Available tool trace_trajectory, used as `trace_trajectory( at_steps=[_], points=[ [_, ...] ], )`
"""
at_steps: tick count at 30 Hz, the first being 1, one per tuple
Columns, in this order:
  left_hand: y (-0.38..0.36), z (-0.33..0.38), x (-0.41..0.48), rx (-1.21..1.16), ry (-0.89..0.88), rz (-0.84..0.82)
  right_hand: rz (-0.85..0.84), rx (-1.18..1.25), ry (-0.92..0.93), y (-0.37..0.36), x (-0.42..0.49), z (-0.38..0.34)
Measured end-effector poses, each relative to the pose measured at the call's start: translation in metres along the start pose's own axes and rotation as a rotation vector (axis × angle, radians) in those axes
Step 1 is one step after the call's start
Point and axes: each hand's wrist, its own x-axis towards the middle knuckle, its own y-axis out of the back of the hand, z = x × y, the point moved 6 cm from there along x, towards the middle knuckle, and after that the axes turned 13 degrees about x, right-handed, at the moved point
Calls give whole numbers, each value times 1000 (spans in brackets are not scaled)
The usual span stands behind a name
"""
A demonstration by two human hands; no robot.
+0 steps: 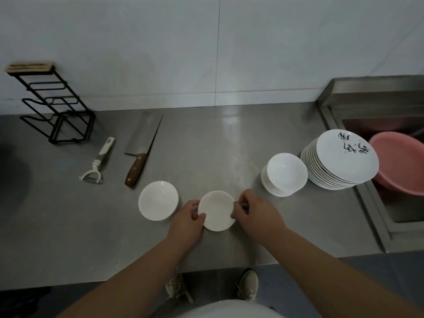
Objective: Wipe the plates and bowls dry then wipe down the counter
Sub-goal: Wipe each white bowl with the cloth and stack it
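One marking found: black brush-stroke characters on the face of the topmost stacked plate (346, 154), at three o'clock in the view. Too blurred to read. Nothing else legible.

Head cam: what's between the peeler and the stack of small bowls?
The cleaver, its wooden handle close beside the peeler. Past it, the steel counter is bare up to the bowl stack. Shown in the head view.

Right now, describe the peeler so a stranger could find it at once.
Start at the black wire rack at the back left of the steel counter. In front of it lie two tools, the peeler left of the cleaver. It is white with a forked head; the cleaver has a broad blade and brown handle.
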Motion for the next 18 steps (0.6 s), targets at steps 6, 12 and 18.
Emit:
trace_trajectory(
  at_steps=[6, 12, 18],
  points=[
    [-3, -7, 0, -96, 17, -17, -261, -199, 164, -33, -2, -1],
    [-3, -8, 3, -135, -13, -44, -258, -558, 556, -70, -9, 8],
    [-5, 2, 7, -50, -100, -69, -394, -709, 529, -87, 3, 19]
  ],
)
